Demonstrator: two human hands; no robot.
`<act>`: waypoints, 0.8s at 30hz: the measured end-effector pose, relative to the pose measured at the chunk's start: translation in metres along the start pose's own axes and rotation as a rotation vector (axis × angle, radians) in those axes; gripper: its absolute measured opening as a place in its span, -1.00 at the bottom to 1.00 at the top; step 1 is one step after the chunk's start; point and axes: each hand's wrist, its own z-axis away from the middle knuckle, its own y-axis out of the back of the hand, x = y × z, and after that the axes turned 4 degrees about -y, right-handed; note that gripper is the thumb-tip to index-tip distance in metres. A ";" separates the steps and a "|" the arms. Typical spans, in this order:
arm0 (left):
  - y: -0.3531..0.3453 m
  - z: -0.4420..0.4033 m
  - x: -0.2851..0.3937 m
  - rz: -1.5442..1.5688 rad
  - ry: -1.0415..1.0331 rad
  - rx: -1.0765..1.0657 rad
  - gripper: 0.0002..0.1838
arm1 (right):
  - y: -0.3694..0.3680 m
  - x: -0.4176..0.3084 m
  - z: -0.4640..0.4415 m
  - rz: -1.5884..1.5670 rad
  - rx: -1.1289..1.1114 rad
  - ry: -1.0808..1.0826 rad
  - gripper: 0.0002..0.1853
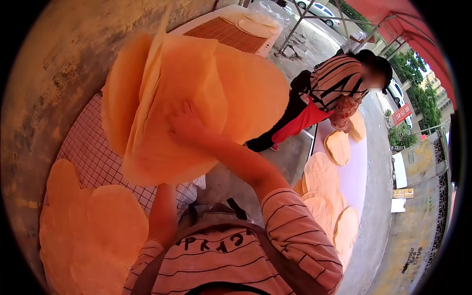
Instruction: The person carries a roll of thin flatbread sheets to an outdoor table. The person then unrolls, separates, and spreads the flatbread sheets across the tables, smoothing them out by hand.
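A large bundle of thin round pancakes (246, 93) is raised in front of me, its sheets upright and tilted, some folded over. My right hand (187, 123) lies against the face of the sheets with its fingers spread. My left forearm (162, 211) goes up behind the lower edge of the bundle, and the left hand itself is hidden there. Below and to the left, a pile of overlapping pancakes (98, 236) rests on a table with a checked cloth (93, 132).
A stained wall (44, 93) runs along the left. Behind the bundle is a table with a brown slatted mat (223, 34). On the right, a pale table (360, 182) carries pancake stacks (322, 177). A co-worker in a striped top (337, 81) bends over its far end.
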 end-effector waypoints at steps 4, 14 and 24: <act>0.082 -0.002 0.020 -0.071 -0.117 0.192 -0.43 | -0.101 0.042 0.051 -0.191 -0.087 -0.321 -0.32; 0.030 0.029 0.005 -0.728 0.295 0.379 -0.61 | -0.147 0.160 0.168 -1.074 -0.249 -0.904 -0.58; -0.008 -0.205 -0.015 -1.987 -0.610 0.135 -0.67 | -0.200 0.441 -0.058 -2.095 0.563 -1.585 -0.63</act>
